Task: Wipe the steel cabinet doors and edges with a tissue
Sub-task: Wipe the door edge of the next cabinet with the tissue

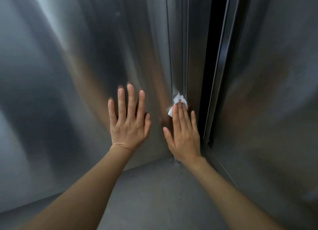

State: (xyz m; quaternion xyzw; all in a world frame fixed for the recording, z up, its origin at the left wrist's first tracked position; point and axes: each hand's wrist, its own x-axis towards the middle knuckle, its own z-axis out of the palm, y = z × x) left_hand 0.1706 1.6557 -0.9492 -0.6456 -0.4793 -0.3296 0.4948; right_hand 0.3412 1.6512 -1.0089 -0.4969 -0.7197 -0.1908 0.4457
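Head view: left steel cabinet door (77,75) fills the left and centre of the frame; a second door (275,92) fills the right, a dark gap between them. Left hand (130,122), at lower centre, lies flat on the left door, fingers spread. Right hand (185,133), fingers straight and together, presses a crumpled white tissue (178,100) against the left door's right edge, just beside the gap.

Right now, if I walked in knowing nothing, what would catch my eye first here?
Two bare hands flat against a steel cabinet door: the left hand spread on the panel, the right hand pressing a crumpled white tissue onto the door's vertical edge. Just right of it runs a dark gap between the doors.
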